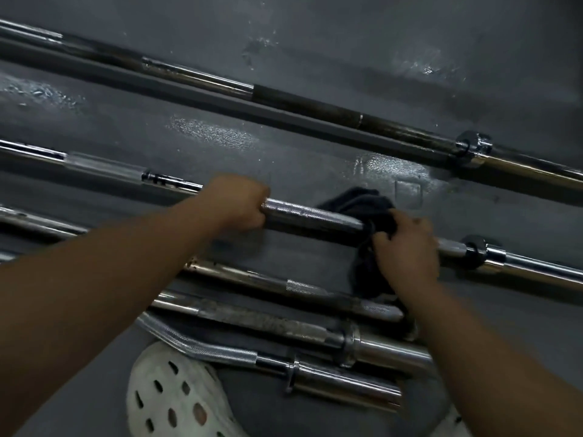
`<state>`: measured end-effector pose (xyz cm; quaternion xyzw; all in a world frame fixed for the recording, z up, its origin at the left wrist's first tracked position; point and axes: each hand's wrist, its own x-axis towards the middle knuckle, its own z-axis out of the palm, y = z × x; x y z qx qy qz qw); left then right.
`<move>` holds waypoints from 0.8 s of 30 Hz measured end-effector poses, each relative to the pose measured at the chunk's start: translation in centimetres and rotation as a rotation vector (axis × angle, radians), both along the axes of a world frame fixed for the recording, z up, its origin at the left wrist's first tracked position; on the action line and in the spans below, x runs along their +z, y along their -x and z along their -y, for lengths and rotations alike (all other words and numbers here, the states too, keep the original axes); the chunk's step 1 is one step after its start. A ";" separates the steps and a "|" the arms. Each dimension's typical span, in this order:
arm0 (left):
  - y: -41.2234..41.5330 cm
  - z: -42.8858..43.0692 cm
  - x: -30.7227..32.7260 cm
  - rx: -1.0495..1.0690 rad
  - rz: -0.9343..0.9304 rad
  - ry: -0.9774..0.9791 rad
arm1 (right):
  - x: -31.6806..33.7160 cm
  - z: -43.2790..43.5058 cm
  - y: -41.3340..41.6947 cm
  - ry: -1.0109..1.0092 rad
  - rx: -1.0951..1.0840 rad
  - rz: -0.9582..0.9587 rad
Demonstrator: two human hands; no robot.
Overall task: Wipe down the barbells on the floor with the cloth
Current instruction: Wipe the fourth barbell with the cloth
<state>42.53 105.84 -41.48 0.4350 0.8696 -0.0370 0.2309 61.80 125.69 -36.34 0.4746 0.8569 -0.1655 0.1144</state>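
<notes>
On the grey floor [315,42], my left hand [236,203] grips the knurled chrome barbell [312,214] steady so my right hand [407,250], its grip bunching the dark crumpled cloth [356,201], can rub the shaft.

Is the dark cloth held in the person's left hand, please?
No, the right hand holds the dark cloth against the barbell, while the left hand grips its bare shaft.

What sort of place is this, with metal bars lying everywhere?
Probably a gym's weight area: several long barbells with chrome sleeves lie on a dark floor, beside a curved curl bar.
</notes>
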 end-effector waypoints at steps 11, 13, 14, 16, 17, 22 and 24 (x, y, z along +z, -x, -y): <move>-1.6 2.7 -1.6 0.034 -0.144 -0.438 | 1.0 1.9 4.5 0.268 0.082 -0.353; -2.1 3.2 -1.5 0.092 -0.125 -0.429 | 0.4 0.1 2.7 0.071 0.130 -0.308; -2.2 3.5 -1.6 0.116 -0.144 -0.411 | -0.4 0.2 2.3 0.136 0.184 -0.291; -2.2 4.3 -1.9 0.135 -0.211 -0.366 | -1.6 1.6 2.4 0.152 0.390 -0.052; -2.2 4.7 -2.3 0.127 -0.247 -0.340 | -2.2 2.4 2.7 0.072 0.494 0.090; -0.9 4.0 -2.7 0.085 -0.322 -0.279 | -3.8 8.9 7.8 -0.095 0.734 -0.072; 0.4 2.9 -1.5 0.047 -0.290 -0.193 | -3.7 10.7 9.8 -0.109 0.750 -0.088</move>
